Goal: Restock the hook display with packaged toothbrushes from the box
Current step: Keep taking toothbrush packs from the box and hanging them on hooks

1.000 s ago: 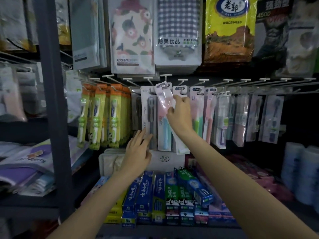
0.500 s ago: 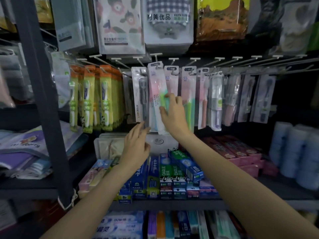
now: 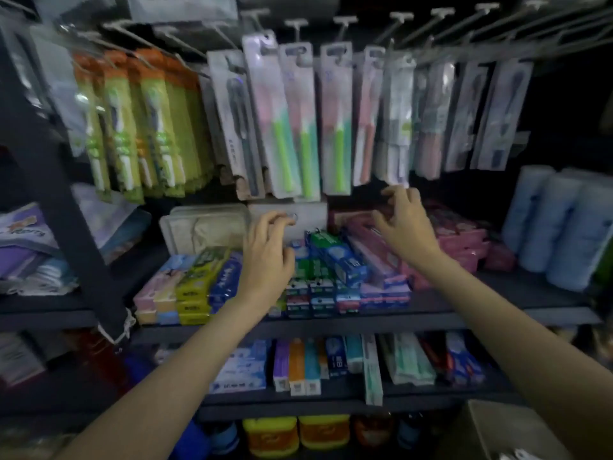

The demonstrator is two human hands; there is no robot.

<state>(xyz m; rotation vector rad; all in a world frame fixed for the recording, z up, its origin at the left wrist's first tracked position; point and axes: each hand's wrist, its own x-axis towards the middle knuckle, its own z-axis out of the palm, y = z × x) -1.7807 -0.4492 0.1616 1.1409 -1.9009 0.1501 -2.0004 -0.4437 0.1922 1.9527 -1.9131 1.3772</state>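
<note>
Clear-plastic blister packs of toothbrushes point(image 3: 278, 127) hang in a row from the metal hooks point(image 3: 341, 21) along the top of the display; the middle ones show pink-and-green brush handles, with a dark-handled pack point(image 3: 237, 127) just to their left. Further left hangs a dense group of orange-and-green carded toothbrushes point(image 3: 146, 127). To the right, grey-backed packs point(image 3: 497, 114) hang beside one another.

Left hand point(image 3: 265, 260): empty, fingers loosely curled, held below the hanging packs and above the toothpaste cartons point(image 3: 318, 270) on the shelf point(image 3: 431, 313). It touches no pack.

Right hand point(image 3: 403, 227): empty, fingers spread and slightly bent, fingertips just under the lower edges of the hanging packs; whether they touch one cannot be told, the view being blurred. It is over the pink cartons point(image 3: 464, 240).

Box point(image 3: 504, 433): a pale cardboard corner shows at the bottom right, below the shelves, well apart from both hands.

Shelf contents: toothpaste cartons in blue, green, yellow and pink, laid flat and stacked; a translucent case point(image 3: 205, 227) and a white carton point(image 3: 308, 214) behind them; pale blue rolls point(image 3: 557, 224) at right. Lower shelf: further cartons point(image 3: 298, 366), ends facing outward. Bottom level: yellow-and-orange containers point(image 3: 298, 433). Dark upright post point(image 3: 59, 200) at left, folded textiles point(image 3: 23, 247) beyond it.
</note>
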